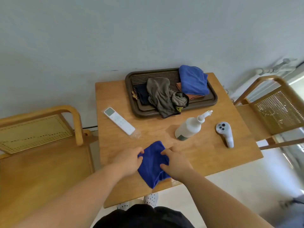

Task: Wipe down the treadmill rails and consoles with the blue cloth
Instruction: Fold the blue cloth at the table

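A dark blue cloth (pixel 152 165) lies bunched near the front edge of a small wooden table (pixel 205 152). My left hand (pixel 130 161) pinches its left edge with curled fingers. My right hand (pixel 176 163) grips the cloth's right side, thumb and fingers curled into the fabric. A white spray bottle (pixel 189 127) stands upright behind and to the right of the cloth. No treadmill is in view.
A dark tray (pixel 131 79) at the table's back holds a second blue cloth (pixel 192 81), a grey cloth (pixel 162 96) and other folded cloths. A white remote (pixel 119 120) and a white handheld controller (pixel 225 132) lie on the table. Wooden chairs stand at left (pixel 41 129) and right (pixel 276 109).
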